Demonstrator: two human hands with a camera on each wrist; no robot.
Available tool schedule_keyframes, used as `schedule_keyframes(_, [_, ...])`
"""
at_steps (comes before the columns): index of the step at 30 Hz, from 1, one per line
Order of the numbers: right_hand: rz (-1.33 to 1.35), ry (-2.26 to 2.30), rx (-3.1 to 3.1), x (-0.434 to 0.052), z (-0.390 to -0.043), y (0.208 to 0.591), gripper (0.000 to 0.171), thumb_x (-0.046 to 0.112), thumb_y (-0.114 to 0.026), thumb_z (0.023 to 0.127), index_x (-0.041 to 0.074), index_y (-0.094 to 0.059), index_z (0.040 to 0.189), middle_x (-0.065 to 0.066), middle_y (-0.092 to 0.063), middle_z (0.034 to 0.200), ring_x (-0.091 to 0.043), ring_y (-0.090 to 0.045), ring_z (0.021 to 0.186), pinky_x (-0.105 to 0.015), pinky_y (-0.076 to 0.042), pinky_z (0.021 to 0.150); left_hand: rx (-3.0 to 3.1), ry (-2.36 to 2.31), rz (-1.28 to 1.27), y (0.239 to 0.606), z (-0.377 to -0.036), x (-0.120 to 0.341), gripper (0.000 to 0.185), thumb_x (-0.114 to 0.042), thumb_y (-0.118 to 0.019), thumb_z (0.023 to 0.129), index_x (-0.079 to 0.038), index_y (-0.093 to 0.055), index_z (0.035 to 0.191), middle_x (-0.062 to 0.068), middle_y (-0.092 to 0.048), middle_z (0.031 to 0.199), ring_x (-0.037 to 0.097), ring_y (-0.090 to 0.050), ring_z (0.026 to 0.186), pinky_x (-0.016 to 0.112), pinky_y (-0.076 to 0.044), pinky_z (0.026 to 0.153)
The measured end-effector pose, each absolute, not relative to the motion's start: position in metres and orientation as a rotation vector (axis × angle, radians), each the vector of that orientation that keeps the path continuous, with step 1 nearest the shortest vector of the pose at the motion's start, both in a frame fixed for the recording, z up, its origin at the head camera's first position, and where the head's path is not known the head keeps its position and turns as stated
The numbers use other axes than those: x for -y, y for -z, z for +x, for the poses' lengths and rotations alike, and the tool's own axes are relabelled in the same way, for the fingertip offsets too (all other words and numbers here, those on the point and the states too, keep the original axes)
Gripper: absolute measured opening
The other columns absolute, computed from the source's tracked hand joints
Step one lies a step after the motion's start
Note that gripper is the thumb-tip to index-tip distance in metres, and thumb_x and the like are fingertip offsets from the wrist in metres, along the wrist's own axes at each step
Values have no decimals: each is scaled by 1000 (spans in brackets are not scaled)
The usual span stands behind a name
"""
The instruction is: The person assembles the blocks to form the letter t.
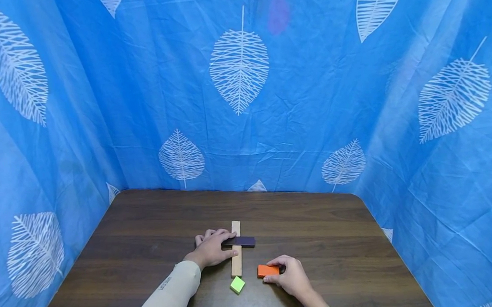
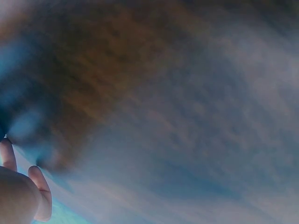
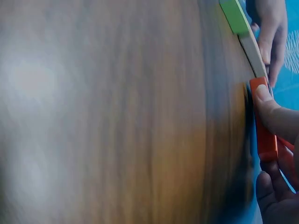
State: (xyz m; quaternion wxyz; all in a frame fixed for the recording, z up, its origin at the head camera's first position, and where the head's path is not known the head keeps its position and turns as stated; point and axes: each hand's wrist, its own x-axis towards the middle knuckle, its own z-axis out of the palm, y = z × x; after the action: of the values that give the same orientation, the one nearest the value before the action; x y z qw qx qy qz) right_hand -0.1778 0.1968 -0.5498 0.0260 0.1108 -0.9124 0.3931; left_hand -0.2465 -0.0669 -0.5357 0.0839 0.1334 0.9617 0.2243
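Two sleeves are reaching in from the bottom edge, and a little green block (image 1: 237,285) is lying flat on the brown table (image 1: 148,238), closest to the person, just past the near end of the long wooden stick (image 1: 236,248). Right hand (image 1: 291,277) is pinching the orange block (image 1: 267,270) between thumb and fingers, with the block sitting low on the table, beside the stick. Left hand (image 1: 212,248) is pressing its fingers on the dark purple block (image 1: 241,241), which is lying across the stick like a cross, probably so it is not sliding. Blue leaf curtains (image 1: 242,101) are hanging all around
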Motion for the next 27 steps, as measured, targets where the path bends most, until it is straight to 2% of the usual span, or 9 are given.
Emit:
schedule_keyframes(11, [510,-1243,2853,-173,-166,551,35,36,-87,61,20,-75,90,8,-70,87,-1,-60,81,-20,-46,72,-2871,-667,393,536,-247,68,61,-61,-62,81,-37,-50,135,-6,-50,138,29,-39,126,60,-24,93])
schedule_keyframes(27, [515,-1241,2851,-170,-161,555,37,44,-86,59,24,-74,89,12,-69,87,-5,-58,85,-22,-45,76,-2869,-693,423,537,-248,69,62,-61,-62,81,-37,-50,136,-6,-50,138,28,-39,125,59,-24,92])
